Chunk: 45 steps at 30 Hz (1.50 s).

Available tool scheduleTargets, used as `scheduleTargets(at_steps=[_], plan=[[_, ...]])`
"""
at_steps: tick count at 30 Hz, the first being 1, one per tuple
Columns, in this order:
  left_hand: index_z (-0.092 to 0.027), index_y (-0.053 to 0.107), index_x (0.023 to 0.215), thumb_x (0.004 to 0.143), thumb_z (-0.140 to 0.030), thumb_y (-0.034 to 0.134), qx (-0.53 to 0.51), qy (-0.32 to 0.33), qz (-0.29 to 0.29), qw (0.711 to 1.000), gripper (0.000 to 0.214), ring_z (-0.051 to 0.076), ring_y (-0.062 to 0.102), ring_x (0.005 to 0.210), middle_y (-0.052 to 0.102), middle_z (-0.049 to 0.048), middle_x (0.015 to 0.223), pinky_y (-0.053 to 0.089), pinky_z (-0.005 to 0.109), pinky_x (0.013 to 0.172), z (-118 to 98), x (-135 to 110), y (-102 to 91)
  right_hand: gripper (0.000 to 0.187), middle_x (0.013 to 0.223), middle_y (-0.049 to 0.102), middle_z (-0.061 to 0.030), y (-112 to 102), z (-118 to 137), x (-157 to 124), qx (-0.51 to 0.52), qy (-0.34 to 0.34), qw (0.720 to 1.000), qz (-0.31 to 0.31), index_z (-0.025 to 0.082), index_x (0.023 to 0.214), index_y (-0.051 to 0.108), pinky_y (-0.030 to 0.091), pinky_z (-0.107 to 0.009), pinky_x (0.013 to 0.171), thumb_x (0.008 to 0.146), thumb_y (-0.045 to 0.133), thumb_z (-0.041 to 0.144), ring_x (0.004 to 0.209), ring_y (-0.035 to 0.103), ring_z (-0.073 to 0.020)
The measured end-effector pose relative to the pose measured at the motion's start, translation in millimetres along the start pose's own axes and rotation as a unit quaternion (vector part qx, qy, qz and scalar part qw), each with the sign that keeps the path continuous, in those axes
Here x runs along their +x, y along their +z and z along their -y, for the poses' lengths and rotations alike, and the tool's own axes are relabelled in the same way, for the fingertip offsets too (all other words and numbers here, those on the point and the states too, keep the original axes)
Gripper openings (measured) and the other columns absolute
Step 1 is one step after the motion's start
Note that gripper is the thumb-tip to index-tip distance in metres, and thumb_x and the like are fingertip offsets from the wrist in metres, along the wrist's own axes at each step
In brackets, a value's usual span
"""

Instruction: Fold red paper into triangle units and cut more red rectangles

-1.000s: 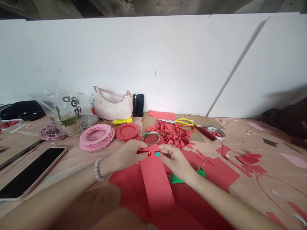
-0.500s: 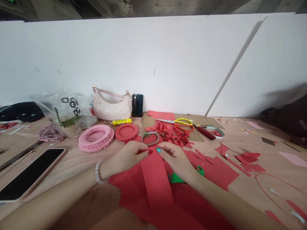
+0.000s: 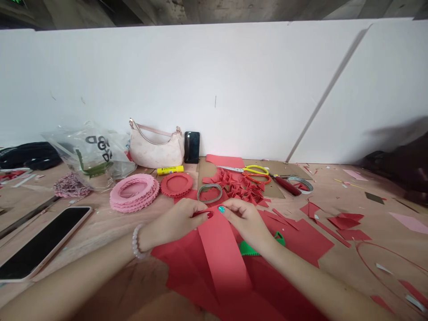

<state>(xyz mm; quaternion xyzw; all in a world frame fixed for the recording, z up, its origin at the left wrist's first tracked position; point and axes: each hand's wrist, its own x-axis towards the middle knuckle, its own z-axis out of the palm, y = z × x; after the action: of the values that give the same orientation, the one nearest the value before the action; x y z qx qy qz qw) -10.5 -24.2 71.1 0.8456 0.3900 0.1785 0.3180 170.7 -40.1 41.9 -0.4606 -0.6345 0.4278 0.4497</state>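
Left hand (image 3: 175,219) and right hand (image 3: 246,221) are both closed to a pinch, nearly meeting at the far end of a red paper strip (image 3: 222,252), and both have hold of it. The strip's end is curled between the fingertips (image 3: 207,215), with the exact finger contact partly hidden. The strip runs toward the wearer, lying on loose red sheets (image 3: 292,238) on the tabletop (image 3: 337,272). A green serrated tool (image 3: 249,251) lies partly under the right wrist, on those sheets. A beaded bracelet (image 3: 136,242) is on the left wrist. Just beyond the hands are a silver tape roll (image 3: 209,193) and a heap of folded red pieces (image 3: 240,187). Left of these are a red paper ring (image 3: 176,184) and a stack of pink paper rings (image 3: 133,192). A phone (image 3: 43,243) lies flat at left. Along the wall are a clear plastic bag (image 3: 93,156), a pale pink handbag (image 3: 155,149), a second phone (image 3: 191,147) standing upright and a glue stick (image 3: 170,170). Further right are yellow-handled scissors (image 3: 257,170) and a red-handled tool (image 3: 286,185), beside a second tape roll (image 3: 300,184)
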Motion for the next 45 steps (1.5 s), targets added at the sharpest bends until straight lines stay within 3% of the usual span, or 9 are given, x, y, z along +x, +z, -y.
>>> scheduleTargets(at_steps=[10,15,20,25,28,31,36,40,45], plan=[[-0.018,0.025,0.055,0.08,-0.032,0.038,-0.009,-0.007,-0.014,1.0,0.032,0.008,0.022,0.048,0.024,-0.0044,0.053,0.018,0.022,0.044,-2.6,-0.3,1.3,0.016,0.068,0.063,-0.0007,2.0,1.3,-1.6,0.035,-0.007,0.999,-0.013,0.02,0.077,0.061,0.044,-0.026,0.058,0.076,0.055,0.034,0.064,0.057,-0.0149],[-0.017,0.025,0.051,0.079,-0.035,0.039,-0.037,-0.027,0.047,0.998,0.035,0.007,0.019,0.045,0.024,-0.0041,0.05,0.013,0.023,0.041,-5.1,-0.8,-0.9,0.017,0.068,0.062,-0.002,-0.3,-0.1,0.0,-0.009,-0.045,0.999,-0.003,0.018,0.069,0.061,0.043,-0.027,0.06,0.077,0.053,0.03,0.065,0.055,-0.015],[-0.017,0.024,0.05,0.079,-0.033,0.04,-0.051,-0.042,0.024,0.998,0.037,0.007,0.019,0.043,0.021,-0.0043,0.048,0.013,0.023,0.041,-5.1,1.0,-5.0,0.018,0.071,0.06,-0.0011,-7.8,4.3,2.1,-0.043,-0.038,0.996,0.068,0.018,0.077,0.063,0.041,-0.024,0.056,0.08,0.051,0.031,0.064,0.054,-0.014],[-0.016,0.03,0.047,0.078,-0.039,0.045,-0.099,-0.05,0.117,0.987,0.041,0.006,0.032,0.038,0.026,-0.0044,0.046,0.009,0.023,0.04,-2.6,1.7,-6.0,0.028,0.056,0.052,0.0025,-17.8,11.0,3.7,-0.123,-0.069,0.978,0.15,0.018,0.06,0.058,0.033,-0.022,0.047,0.083,0.044,0.026,0.052,0.046,-0.0112],[-0.016,0.033,0.048,0.076,-0.04,0.05,-0.188,-0.08,0.062,0.977,0.041,0.01,0.047,0.044,0.027,-0.0046,0.048,0.013,0.02,0.04,-0.9,5.0,-2.7,0.016,0.078,0.061,-0.0024,-27.5,15.4,4.4,-0.197,-0.135,0.97,0.042,0.021,0.078,0.063,0.041,-0.028,0.063,0.08,0.047,0.022,0.073,0.054,-0.0183],[-0.018,0.029,0.052,0.069,-0.049,0.057,-0.322,-0.133,-0.09,0.933,0.045,0.013,0.055,0.053,0.023,-0.0059,0.052,0.025,0.017,0.042,5.8,10.7,6.3,0.013,0.083,0.06,-0.0054,-31.6,19.8,-0.1,-0.243,-0.232,0.939,-0.075,0.022,0.082,0.062,0.04,-0.034,0.074,0.077,0.051,0.019,0.081,0.053,-0.0216],[-0.017,0.037,0.058,0.065,-0.051,0.062,-0.451,-0.112,-0.196,0.864,0.043,0.01,0.049,0.059,0.037,-0.0058,0.056,0.045,0.024,0.063,15.9,12.9,29.3,0.019,0.08,0.061,-0.0025,-4.0,9.6,-13.0,-0.107,-0.031,0.984,0.139,0.024,0.093,0.062,0.044,-0.026,0.057,0.077,0.053,0.025,0.065,0.055,-0.0155],[-0.015,0.042,0.059,0.069,-0.044,0.062,-0.492,-0.089,-0.211,0.84,0.036,0.01,0.048,0.061,0.045,-0.0038,0.059,0.044,0.024,0.064,11.6,8.8,44.2,0.023,0.081,0.062,-0.0035,22.2,-7.2,-15.6,0.08,0.113,0.99,0.029,0.018,0.085,0.056,0.046,-0.028,0.067,0.077,0.054,0.04,0.073,0.058,-0.0163],[-0.015,0.045,0.059,0.072,-0.042,0.06,-0.525,-0.083,-0.21,0.821,0.034,0.01,0.048,0.06,0.05,-0.0016,0.062,0.044,0.024,0.06,8.6,5.1,57.9,0.03,0.07,0.062,-0.0038,27.3,-10.8,-14.7,0.171,0.09,0.977,-0.093,0.017,0.069,0.051,0.046,-0.029,0.067,0.073,0.058,0.046,0.063,0.056,-0.0149]])
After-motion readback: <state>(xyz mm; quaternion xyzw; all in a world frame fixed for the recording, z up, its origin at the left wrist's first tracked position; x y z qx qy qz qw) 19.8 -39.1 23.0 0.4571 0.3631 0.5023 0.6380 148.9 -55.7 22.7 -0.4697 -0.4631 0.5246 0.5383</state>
